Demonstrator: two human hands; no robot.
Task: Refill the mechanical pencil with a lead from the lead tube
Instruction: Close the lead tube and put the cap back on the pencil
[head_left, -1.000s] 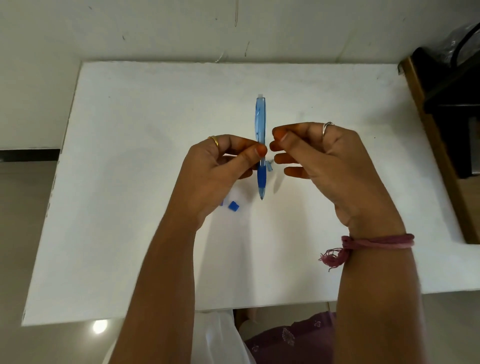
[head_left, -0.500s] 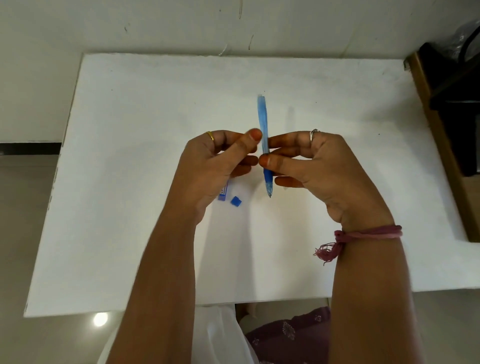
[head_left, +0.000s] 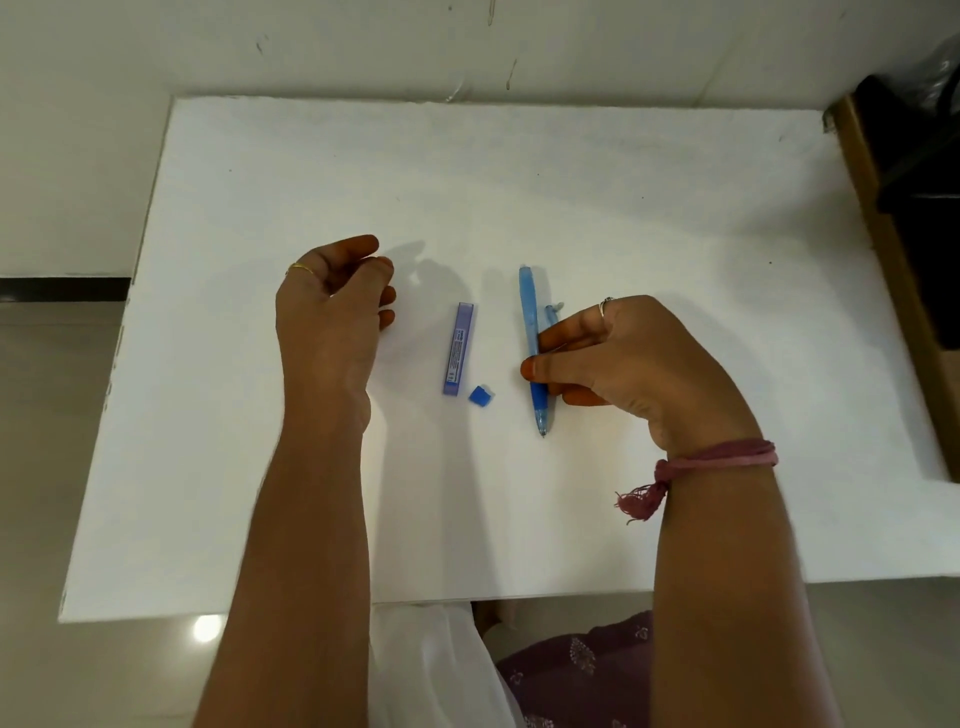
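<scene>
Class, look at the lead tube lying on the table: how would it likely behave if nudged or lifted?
The lead tube looks flat-sided, so it would probably slide, not roll. Small and thin, it likely lifts easily. Its cap lies apart, so tilting might spill leads.

A white table (head_left: 519, 171) carries a purple lead tube (head_left: 458, 349) lying lengthwise near its middle; a small blue cap (head_left: 480, 396) sits just beside the tube's near end; a blue pencil (head_left: 532, 332) lies parallel, to the right.
</scene>
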